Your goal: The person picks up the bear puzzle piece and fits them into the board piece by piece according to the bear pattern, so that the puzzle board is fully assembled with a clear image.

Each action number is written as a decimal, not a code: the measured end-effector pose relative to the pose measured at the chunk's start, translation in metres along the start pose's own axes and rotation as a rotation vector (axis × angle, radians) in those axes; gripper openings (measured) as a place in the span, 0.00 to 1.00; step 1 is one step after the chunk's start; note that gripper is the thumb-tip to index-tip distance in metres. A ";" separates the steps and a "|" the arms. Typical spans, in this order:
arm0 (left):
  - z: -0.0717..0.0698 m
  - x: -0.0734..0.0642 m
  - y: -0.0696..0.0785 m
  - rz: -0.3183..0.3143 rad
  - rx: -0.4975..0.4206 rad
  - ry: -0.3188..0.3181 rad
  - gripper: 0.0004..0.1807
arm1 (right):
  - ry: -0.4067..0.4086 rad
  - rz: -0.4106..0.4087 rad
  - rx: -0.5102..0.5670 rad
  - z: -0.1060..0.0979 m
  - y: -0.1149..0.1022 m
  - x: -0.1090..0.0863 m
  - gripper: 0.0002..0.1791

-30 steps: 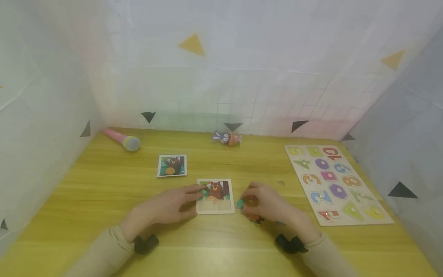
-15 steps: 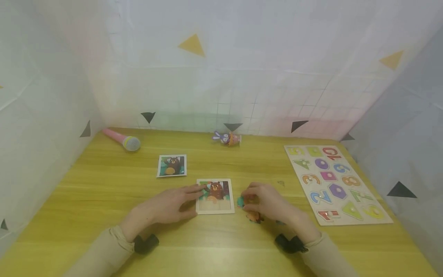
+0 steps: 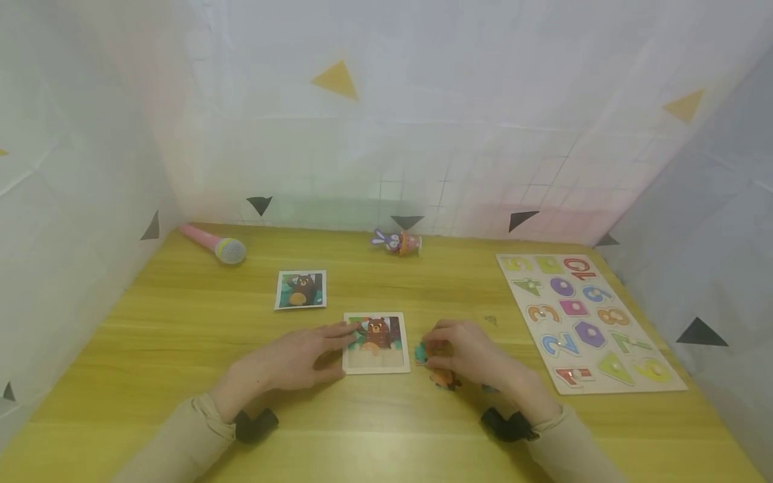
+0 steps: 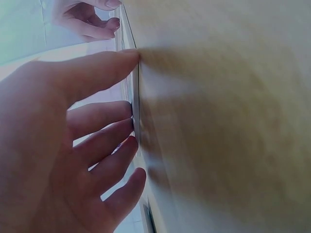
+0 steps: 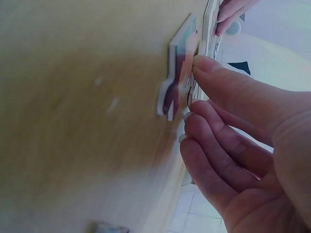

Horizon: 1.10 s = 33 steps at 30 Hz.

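A small square jigsaw tray (image 3: 377, 368) lies at the middle of the table, its upper part filled with a bear picture and its lower part bare wood. My left hand (image 3: 296, 359) rests at the tray's left side with fingers extended, fingertips over the edge and thumb at the near corner. Right of the tray, my right hand (image 3: 468, 355) pinches a teal jigsaw piece (image 3: 420, 353) between thumb and fingers. Just below that hand lies a brown and orange jigsaw piece (image 3: 444, 380), larger in the right wrist view. Another dark piece (image 3: 489, 388) shows partly beneath the right wrist.
A bear picture card (image 3: 300, 290) lies behind the left hand. Farther back are a pink toy microphone (image 3: 211, 243) and a rabbit toy (image 3: 396, 241). A number-and-shape puzzle board (image 3: 546, 365) lies on the right. Patterned cloth walls (image 3: 423, 147) enclose the table.
The teal piece has turned and shifted slightly in my right fingers. More of the brown and orange piece shows below. My left hand and the tray have stayed put.
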<state>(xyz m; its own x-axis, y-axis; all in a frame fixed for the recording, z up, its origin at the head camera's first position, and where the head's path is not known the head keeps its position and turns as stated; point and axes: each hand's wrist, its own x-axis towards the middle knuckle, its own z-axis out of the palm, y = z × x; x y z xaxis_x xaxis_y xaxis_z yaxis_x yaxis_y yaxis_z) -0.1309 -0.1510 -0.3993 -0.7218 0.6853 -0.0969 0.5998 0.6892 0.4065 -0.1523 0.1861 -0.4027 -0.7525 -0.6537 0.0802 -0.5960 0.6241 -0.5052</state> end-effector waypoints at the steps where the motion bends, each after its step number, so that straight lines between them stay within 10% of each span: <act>1: 0.000 0.000 0.000 -0.002 -0.001 -0.001 0.33 | -0.001 -0.002 -0.002 0.000 0.000 0.000 0.17; 33: 0.000 0.001 0.002 0.012 -0.005 0.001 0.32 | 0.028 0.038 -0.011 -0.006 -0.011 0.005 0.18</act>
<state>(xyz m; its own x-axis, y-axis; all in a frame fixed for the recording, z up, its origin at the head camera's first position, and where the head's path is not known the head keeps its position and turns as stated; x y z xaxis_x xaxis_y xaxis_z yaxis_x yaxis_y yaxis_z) -0.1307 -0.1493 -0.3982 -0.7146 0.6935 -0.0910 0.6068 0.6794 0.4125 -0.1515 0.1785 -0.3917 -0.7824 -0.6169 0.0853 -0.5695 0.6534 -0.4987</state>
